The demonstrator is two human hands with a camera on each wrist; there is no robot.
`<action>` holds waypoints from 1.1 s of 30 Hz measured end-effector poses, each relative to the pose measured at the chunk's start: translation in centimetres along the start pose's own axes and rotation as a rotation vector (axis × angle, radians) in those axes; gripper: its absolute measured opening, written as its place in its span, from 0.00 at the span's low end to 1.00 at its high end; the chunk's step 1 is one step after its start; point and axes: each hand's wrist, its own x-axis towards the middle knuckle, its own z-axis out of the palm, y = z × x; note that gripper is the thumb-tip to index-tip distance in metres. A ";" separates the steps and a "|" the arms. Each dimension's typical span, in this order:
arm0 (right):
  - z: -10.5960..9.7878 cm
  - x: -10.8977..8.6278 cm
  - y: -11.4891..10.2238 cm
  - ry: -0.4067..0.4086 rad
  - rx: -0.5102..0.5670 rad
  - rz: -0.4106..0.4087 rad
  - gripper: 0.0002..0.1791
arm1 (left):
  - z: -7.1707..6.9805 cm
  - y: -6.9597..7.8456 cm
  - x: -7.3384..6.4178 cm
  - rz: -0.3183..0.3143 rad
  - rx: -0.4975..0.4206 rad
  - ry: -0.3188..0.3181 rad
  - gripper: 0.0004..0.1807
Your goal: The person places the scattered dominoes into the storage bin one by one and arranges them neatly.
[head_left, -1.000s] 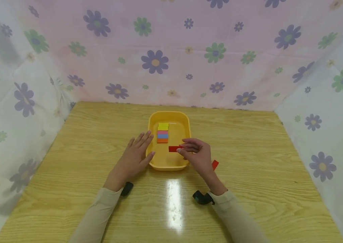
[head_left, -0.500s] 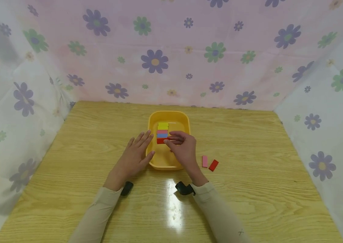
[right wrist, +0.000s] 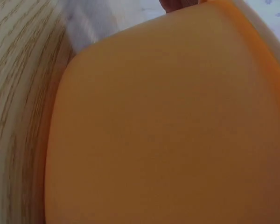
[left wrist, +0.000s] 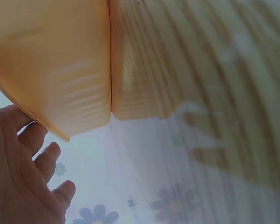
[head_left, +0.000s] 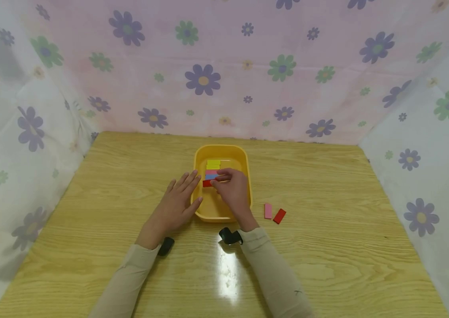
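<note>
A yellow tray (head_left: 220, 212) stands on the table, holding a row of small flat domino-like blocks along its left side. Yellow blocks (head_left: 213, 164) lie farthest back, then a pink and a blue block (head_left: 210, 176). My right hand (head_left: 232, 187) reaches into the tray and pinches a red domino block (head_left: 207, 183) just in front of the blue one. The orange block seen there earlier is hidden. My left hand (head_left: 174, 205) rests with straight fingers on the tray's left rim; the left wrist view shows its fingers (left wrist: 46, 161) at the tray's edge.
To the right of the tray, a pink block (head_left: 268, 211) and a red block (head_left: 279, 216) lie on the wooden table (head_left: 351, 212). Flowered cloth (head_left: 228, 101) closes in the back and both sides. The tray's outer wall (right wrist: 168, 116) fills most of the right wrist view.
My right hand has moved left into the tray with the red domino block, bringing it over the row's front end. The loose pink block has come into sight. My left hand stays put.
</note>
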 end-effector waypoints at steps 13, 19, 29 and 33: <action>0.1 0.8 0.6 -0.049 -0.245 0.172 0.20 | 0.0 -0.1 0.0 -0.011 -0.012 -0.016 0.36; 0.1 1.1 0.4 -0.056 -0.356 0.222 0.24 | 0.1 -0.1 0.0 -0.022 -0.016 -0.030 0.36; 0.4 1.7 0.4 -0.031 -0.464 0.282 0.26 | 0.2 -0.1 0.2 0.017 -0.010 0.005 0.36; 0.5 1.8 0.5 -0.033 -0.474 0.288 0.26 | 0.2 -0.2 0.2 0.003 -0.007 -0.007 0.36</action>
